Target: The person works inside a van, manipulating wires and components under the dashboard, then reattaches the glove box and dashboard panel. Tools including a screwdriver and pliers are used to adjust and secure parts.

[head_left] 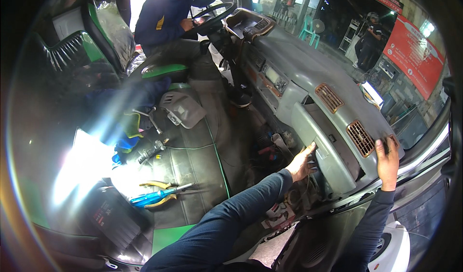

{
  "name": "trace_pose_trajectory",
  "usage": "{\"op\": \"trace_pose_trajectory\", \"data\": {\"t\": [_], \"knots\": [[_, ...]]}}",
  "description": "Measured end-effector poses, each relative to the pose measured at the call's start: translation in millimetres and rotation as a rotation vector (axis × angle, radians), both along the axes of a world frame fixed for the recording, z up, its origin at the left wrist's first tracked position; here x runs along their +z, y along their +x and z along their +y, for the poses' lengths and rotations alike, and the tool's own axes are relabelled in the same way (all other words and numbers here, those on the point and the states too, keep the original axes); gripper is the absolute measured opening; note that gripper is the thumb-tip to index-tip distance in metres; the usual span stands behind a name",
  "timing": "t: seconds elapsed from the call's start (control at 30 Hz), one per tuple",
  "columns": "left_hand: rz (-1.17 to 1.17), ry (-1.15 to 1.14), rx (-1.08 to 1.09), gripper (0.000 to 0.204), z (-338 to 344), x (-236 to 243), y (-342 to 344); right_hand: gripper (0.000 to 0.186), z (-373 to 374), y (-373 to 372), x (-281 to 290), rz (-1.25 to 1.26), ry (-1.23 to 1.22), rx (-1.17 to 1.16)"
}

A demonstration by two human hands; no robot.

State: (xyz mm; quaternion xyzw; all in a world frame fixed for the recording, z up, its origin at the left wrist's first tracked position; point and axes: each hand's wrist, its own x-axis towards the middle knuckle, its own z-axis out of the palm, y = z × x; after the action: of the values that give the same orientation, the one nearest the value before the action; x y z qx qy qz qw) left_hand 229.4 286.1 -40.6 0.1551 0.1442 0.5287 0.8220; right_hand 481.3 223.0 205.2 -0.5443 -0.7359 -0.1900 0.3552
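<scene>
Seemingly to steady it, the left hand (pixel 301 165) sets its thumb on the open grey plastic lid (pixel 332 168) in the long grey moulded dashboard (pixel 299 55), any grip hidden from me, while the right hand (pixel 387 163) braces, fingers extended, on the dashboard's end.

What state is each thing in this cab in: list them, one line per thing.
Glove box: open, a dark gap behind its door.
Left hand: thumb on the glove box door, full grip hidden.
Right hand: open, resting on the dashboard's end.
Screwdriver: lying across the pliers.
Pliers: lying on the seat, handles spread.
Grey cover: lying on the seat.
Far seat back: covered in clear plastic.
</scene>
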Motion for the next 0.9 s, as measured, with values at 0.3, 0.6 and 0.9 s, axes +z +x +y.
{"op": "trace_pose_trajectory", "data": {"t": [0.3, 0.6, 0.9], "knots": [[0.006, 0.036, -0.036, 0.107, 2, -3, -3, 0.035, -9, -18, -12, 0.375, 0.114, 0.089], [0.007, 0.032, -0.034, 0.107, 0, 0, -4, 0.033, -10, -20, -13, 0.343, 0.158, 0.068], [0.007, 0.014, -0.035, 0.107, 3, -2, -2, 0.033, -10, -19, -14, 0.358, 0.138, 0.060]]}}
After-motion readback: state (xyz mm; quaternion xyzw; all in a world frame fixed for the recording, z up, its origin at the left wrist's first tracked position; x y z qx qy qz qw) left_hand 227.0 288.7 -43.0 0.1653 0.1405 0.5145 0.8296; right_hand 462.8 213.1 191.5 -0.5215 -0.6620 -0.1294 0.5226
